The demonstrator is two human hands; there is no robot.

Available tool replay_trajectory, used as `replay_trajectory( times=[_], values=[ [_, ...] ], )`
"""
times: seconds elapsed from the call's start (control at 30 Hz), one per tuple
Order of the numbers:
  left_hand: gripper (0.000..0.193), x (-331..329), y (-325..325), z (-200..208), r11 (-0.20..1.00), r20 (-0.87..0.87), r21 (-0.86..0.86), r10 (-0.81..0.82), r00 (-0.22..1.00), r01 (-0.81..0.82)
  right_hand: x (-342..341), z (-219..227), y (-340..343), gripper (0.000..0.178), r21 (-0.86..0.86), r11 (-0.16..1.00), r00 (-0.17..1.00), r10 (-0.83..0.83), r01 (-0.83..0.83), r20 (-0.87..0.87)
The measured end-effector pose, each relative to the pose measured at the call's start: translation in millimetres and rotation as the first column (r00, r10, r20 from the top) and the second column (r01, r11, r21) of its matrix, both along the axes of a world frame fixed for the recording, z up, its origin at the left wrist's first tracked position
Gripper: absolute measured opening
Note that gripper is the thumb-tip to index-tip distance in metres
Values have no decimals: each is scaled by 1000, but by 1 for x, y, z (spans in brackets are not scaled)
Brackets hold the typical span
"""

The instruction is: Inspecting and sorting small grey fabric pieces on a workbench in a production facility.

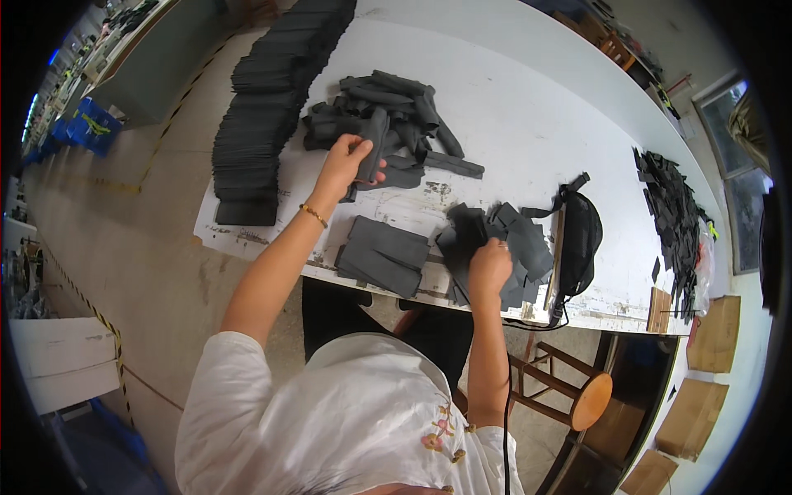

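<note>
My left hand (342, 163) is closed round a dark curled sheet (375, 139), thumb on its near face and fingertips showing at the far side. Just beyond lies a heap of similar rolled black pieces (396, 97). My right hand (492, 266) is pinched at the loose pile of flat dark pieces (526, 243), on the edge of a black sheet (467, 233); its fingertips are partly hidden. Between both hands, near the table's front edge, sits a flatter stack of dark rectangular sheets (384, 254).
A long row of stacked black sheets (262, 124) runs along the white table's (503, 107) left side. Right of my right hand lies a black waist bag (580, 243). More dark scraps (670, 219) lie at the far right. A wooden stool (591, 400) stands below.
</note>
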State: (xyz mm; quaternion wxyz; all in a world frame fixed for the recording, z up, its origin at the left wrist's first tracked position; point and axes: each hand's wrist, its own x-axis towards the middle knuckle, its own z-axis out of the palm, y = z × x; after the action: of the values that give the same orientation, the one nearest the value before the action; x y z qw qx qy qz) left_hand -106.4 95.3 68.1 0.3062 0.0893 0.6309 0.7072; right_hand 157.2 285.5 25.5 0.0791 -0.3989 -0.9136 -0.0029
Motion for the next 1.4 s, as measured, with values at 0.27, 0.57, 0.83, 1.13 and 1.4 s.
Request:
replay_trajectory(
  times=[0.27, 0.57, 0.83, 1.13, 1.4],
  values=[
    [20, 41, -18, -28, 931, 413, 338, -13, 911, -140, 4, 60, -40, 31, -520, 747, 746, -48, -415, -664],
    [20, 68, -16, -6, 863, 519, 477, -127, 845, -164, 3, 78, -89, 38, -163, 739, 644, 430, -654, -633],
    [23, 80, -13, -2, 893, 487, 425, -89, 869, -147, -3, 92, -85, 33, -67, 772, 596, 429, -632, -679],
    [18, 92, -9, 10, 887, 493, 452, -163, 855, -92, -11, 101, -82, 26, 221, 791, 591, 583, -571, -558],
    [24, 103, -11, 17, 873, 497, 478, -176, 850, -98, -12, 100, -81, 27, 330, 777, 627, 628, -535, -461]
  ],
)
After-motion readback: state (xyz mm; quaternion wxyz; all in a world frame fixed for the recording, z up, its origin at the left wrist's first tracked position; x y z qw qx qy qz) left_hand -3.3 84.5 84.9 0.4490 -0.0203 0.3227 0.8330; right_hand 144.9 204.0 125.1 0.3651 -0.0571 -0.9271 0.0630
